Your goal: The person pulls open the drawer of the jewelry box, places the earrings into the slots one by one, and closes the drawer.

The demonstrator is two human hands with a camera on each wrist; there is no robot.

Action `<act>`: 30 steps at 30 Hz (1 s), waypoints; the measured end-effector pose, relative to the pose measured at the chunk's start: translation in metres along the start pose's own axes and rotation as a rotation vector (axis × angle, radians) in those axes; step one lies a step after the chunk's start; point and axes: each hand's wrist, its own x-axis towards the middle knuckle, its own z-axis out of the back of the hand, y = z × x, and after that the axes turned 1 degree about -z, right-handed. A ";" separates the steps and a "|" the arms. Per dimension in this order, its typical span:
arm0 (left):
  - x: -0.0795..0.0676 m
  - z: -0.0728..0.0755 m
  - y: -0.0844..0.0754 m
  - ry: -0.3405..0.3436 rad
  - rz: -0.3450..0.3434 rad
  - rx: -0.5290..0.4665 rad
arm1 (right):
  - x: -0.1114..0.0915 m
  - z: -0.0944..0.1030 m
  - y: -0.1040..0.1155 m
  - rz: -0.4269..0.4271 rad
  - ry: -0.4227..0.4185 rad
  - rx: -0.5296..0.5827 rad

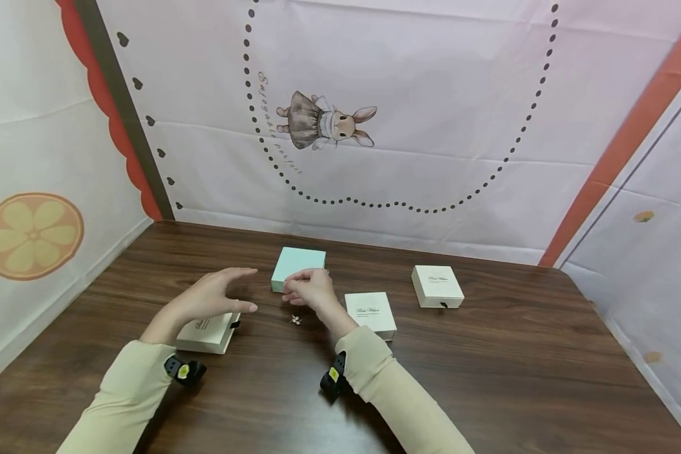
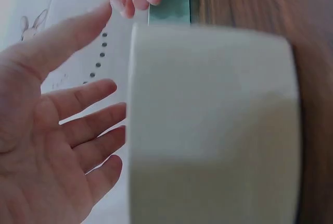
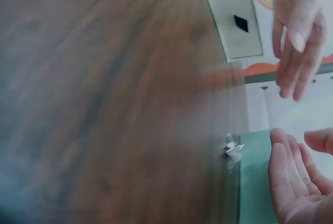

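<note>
My left hand [image 1: 211, 297] hovers over a white gift box [image 1: 201, 340] at the left, thumb and fingers spread apart with nothing between them. In the left wrist view that white box [image 2: 213, 125] looms large beside the hand. Over the near edge of a mint-green box [image 1: 302, 260] is my right hand [image 1: 314, 291]. The right wrist view shows this hand [image 3: 296, 185] with thumb apart from long, lightly bent fingers, holding nothing visible. A small silver ornament [image 1: 296, 320] lies on the table just below the right hand; its exact kind is too small to tell.
One white box [image 1: 370, 310] with printed lettering stands right of the right wrist. Another white box [image 1: 438, 284] with a dark pull tab is farther right. The brown wooden table [image 1: 488, 378] meets a printed cloth backdrop [image 1: 431, 126] at the back.
</note>
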 end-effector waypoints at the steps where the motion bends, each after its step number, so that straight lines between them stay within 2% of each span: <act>1: 0.004 -0.001 -0.002 -0.001 -0.001 -0.002 | 0.000 0.000 -0.002 -0.004 -0.015 0.011; 9: 0.033 -0.012 -0.017 0.004 -0.016 -0.011 | -0.005 0.007 -0.008 0.003 -0.099 0.055; 16: 0.048 -0.022 -0.025 0.005 0.005 -0.014 | -0.012 0.020 -0.001 0.071 -0.116 -0.061; 25: 0.062 -0.032 -0.023 -0.045 0.040 -0.011 | -0.021 0.055 0.004 0.124 -0.129 -0.171; 30: 0.067 -0.036 -0.023 -0.058 0.075 0.004 | -0.027 0.082 0.001 0.156 -0.073 -0.234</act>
